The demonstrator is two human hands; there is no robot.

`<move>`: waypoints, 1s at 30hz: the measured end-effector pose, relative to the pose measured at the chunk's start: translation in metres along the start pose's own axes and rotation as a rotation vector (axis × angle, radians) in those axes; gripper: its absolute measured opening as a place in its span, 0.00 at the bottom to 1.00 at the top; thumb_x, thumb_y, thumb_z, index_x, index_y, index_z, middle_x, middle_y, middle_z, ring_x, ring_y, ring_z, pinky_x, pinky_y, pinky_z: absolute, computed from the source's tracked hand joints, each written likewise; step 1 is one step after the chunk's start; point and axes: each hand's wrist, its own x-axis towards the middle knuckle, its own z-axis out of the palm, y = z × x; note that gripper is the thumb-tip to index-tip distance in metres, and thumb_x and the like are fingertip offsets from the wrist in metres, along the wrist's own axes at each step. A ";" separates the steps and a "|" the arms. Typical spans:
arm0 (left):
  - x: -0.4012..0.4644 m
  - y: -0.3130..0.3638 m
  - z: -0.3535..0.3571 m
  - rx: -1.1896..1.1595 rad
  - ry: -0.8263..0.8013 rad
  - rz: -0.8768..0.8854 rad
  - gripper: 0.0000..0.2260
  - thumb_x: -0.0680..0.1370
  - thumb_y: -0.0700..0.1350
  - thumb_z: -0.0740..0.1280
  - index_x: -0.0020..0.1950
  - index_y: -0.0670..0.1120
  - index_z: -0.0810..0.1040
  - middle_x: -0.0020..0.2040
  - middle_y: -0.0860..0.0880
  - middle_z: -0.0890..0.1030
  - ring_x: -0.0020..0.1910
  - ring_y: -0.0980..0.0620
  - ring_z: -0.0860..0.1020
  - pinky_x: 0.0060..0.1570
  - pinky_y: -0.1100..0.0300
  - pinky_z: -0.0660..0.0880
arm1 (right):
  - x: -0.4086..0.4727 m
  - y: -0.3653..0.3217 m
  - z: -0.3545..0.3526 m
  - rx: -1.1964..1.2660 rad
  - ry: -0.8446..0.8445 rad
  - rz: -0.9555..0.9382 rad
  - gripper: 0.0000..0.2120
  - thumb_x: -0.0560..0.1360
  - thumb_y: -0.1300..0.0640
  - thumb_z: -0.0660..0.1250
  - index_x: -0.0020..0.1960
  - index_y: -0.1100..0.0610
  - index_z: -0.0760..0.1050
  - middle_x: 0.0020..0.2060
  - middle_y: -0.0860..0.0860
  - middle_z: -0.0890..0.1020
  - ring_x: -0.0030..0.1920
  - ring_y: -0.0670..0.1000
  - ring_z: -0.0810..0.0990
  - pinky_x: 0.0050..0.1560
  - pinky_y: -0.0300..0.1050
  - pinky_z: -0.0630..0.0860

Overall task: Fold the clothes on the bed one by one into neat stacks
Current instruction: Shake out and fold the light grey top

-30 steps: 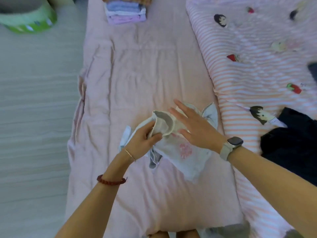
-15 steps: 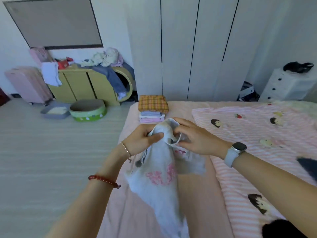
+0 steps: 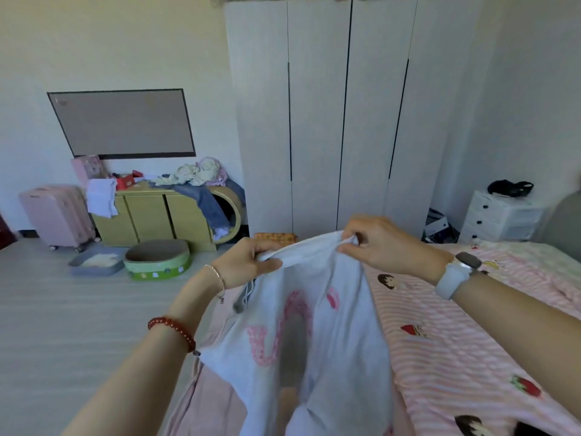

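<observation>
Left hand (image 3: 248,262) pinching one top corner of the white garment (image 3: 314,335), thumb over fingers, cloth clamped between. Right hand (image 3: 380,243) gripping the other top corner, fingers curled round a bunched fold. Top edge stretched between the two hands, sagging a little in the middle. Garment held up in the air above the bed (image 3: 207,401), hanging down toward the camera, creased lengthwise, pink print on the front, partly hidden in the folds. Grey bit of fabric dangling just below the left hand, at the garment's left edge. Lower hem out of frame at the bottom.

On the left forearm a red bead bracelet (image 3: 173,328), at the left wrist a thin chain bracelet (image 3: 217,275). On the right wrist a watch with a white strap (image 3: 459,272).

Bed under a plain pink sheet on the left part, striped pink quilt (image 3: 456,350) with cartoon prints on the right. At the far end of the bed, just behind the hands, top of a folded stack (image 3: 276,237), orange checked piece uppermost, rest hidden.

Behind: white wardrobe (image 3: 317,121), white drawer unit (image 3: 500,215) at right with a dark item on top. At left a yellow cabinet (image 3: 157,215) piled with clothes, pink suitcase (image 3: 56,215), green round box (image 3: 157,259), grey tray (image 3: 94,262) on the floor.
</observation>
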 end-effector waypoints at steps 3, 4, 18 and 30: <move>-0.013 -0.020 0.012 0.037 -0.033 -0.063 0.10 0.76 0.34 0.66 0.50 0.49 0.77 0.34 0.65 0.76 0.31 0.70 0.73 0.36 0.76 0.65 | -0.001 -0.004 0.004 0.065 0.097 0.068 0.05 0.72 0.63 0.69 0.40 0.60 0.73 0.32 0.41 0.70 0.33 0.38 0.69 0.36 0.26 0.63; -0.016 -0.029 0.018 0.051 -0.032 -0.099 0.09 0.76 0.35 0.66 0.46 0.50 0.77 0.34 0.63 0.74 0.31 0.68 0.72 0.36 0.74 0.65 | -0.002 -0.006 0.010 0.073 0.098 0.088 0.07 0.72 0.63 0.68 0.39 0.57 0.71 0.32 0.40 0.70 0.33 0.37 0.69 0.36 0.25 0.63; -0.031 -0.073 0.042 -0.276 0.050 -0.518 0.10 0.79 0.44 0.64 0.50 0.37 0.79 0.41 0.44 0.75 0.41 0.48 0.73 0.39 0.61 0.76 | -0.027 0.015 0.017 0.098 0.323 0.343 0.09 0.74 0.64 0.65 0.39 0.59 0.67 0.36 0.49 0.70 0.38 0.48 0.69 0.36 0.37 0.61; -0.017 -0.002 0.018 -0.086 0.069 -0.076 0.05 0.74 0.38 0.69 0.45 0.46 0.75 0.37 0.55 0.75 0.33 0.64 0.72 0.36 0.70 0.69 | -0.077 0.043 -0.011 0.103 0.264 0.506 0.04 0.78 0.58 0.62 0.48 0.58 0.68 0.42 0.50 0.74 0.45 0.52 0.73 0.42 0.42 0.63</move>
